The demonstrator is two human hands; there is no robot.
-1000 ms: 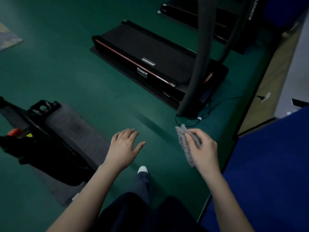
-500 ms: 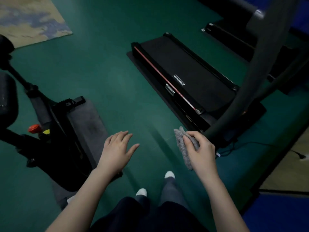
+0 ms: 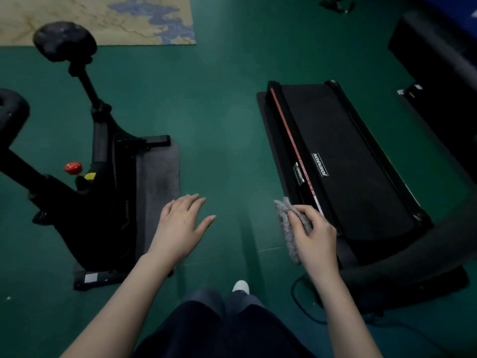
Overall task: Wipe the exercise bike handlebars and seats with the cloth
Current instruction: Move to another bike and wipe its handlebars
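At the left of the frame I see the black exercise bike (image 3: 103, 202), standing on a grey rectangular mat (image 3: 157, 182). Its rounded black seat (image 3: 64, 40) sits in the upper left on a slanted post, in front of a beige and blue patterned rug (image 3: 116, 16). A thick black padded bar (image 3: 10, 109) is cut off by the left edge, and a small red knob (image 3: 73, 167) shows on the frame. Neither of my hands touches the bike.

Just right of the mat, my left hand (image 3: 180, 226) hovers palm down over the green floor (image 3: 211, 112), fingers straight and slightly spread, holding nothing. A white shoe tip (image 3: 241, 285) shows at lower centre.

Further right, my right hand (image 3: 313, 236) grips the grey fuzzy cloth (image 3: 286, 223), thumb and fingers pinched round it. The cloth is bunched, and one end hangs below the palm. It is well apart from the seat. Beyond that hand, a flat black treadmill (image 3: 348, 164) with a red stripe along its left rail fills the right side.
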